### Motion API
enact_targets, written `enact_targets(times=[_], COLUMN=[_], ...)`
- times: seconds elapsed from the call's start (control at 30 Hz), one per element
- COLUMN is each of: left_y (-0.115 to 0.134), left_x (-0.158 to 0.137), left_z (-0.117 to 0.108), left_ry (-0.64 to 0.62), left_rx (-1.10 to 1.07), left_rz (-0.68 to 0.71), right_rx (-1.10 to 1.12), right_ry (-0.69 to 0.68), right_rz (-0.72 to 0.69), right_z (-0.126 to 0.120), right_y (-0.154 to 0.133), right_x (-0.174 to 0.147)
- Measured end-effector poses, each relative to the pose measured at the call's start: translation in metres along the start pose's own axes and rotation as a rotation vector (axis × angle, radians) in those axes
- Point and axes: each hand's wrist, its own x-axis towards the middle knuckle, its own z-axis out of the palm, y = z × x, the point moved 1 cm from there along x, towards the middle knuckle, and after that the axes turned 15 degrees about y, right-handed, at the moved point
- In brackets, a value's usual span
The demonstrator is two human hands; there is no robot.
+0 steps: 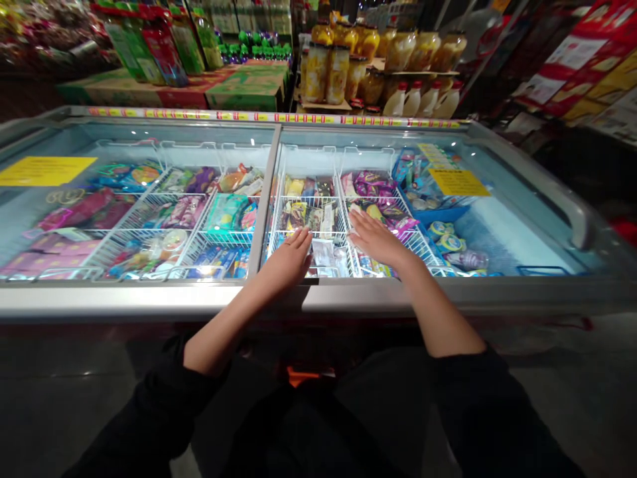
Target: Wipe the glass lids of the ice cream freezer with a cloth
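Observation:
A chest freezer (199, 297) with sliding glass lids stretches across the view. Over the right-hand glass, close to the middle frame bar (267, 199), is my left hand (289, 257), flat with its fingers together and stretched out; it holds nothing. To its right my right hand (374, 238) lies palm down, fingers extended, also holding nothing. Both appear to rest on the glass, though contact is hard to confirm. Beneath them, white wire baskets (311, 198) hold wrapped frozen treats, among them purple packets (371, 182) and yellow-and-dark packets (297, 216).
Yellow labels lie on the glass at left (47, 170) and right (458, 182). A blue basket (442, 215) sits at the freezer's right. Behind stand jars of yellow fruit (338, 73), white jugs (413, 101) and green and red bottles (162, 50).

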Motion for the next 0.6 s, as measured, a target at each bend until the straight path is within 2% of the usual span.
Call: enact_targets(times=[0.1,0.2,0.3,0.37,0.47,0.53,0.6], left_y=[0.014,0.021,0.021,0.022,0.023,0.024,0.025], left_x=[-0.012,-0.015,-0.015,-0.014,-0.014,-0.014,-0.014], left_z=[0.002,0.000,-0.002,-0.003,-0.004,-0.005,-0.005], left_ry=[0.048,0.075,0.075,0.064,0.052,0.059,0.075], left_rx=[0.001,-0.003,-0.016,-0.023,-0.023,-0.018,-0.009], left_rz=[-0.050,-0.070,-0.079,-0.087,-0.102,-0.109,-0.112], right_rx=[-0.007,0.063,0.132,0.137,0.100,0.054,0.003], right_ry=[0.004,-0.048,-0.082,-0.089,-0.030,0.065,0.188], right_rz=[-0.041,-0.198,-0.275,-0.219,-0.068,0.003,0.041], right_z=[0.005,0.002,-0.009,-0.017,-0.022,-0.019,-0.014], right_y=[-0.024,-0.044,-0.038,-0.021,-0.003,-0.006,-0.022], right_x=[0.002,-0.022,-0.055,-0.069,-0.073,-0.067,-0.062])
